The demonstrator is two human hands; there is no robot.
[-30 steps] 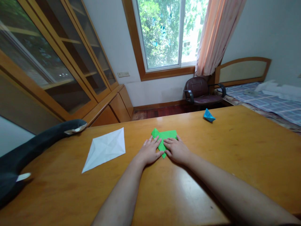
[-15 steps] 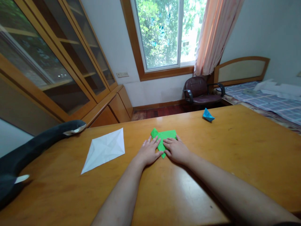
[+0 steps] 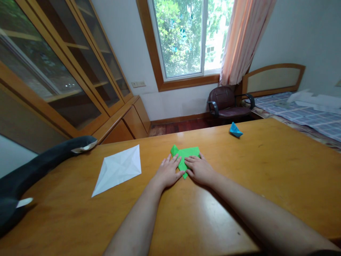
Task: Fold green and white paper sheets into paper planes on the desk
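Wooden table (image 3: 239, 170) in a bedroom beneath a window (image 3: 183, 35). Folded green paper (image 3: 186, 153) lies mid-table, its point toward the viewer, long axis front-to-back. Left hand (image 3: 168, 173) and right hand (image 3: 200, 170) press it with flat, extended fingers.

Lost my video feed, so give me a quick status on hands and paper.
Left hand and right hand flat on green folded paper, pressing it to the table. White sheet lies left, blue paper boat far right; neither in the way.
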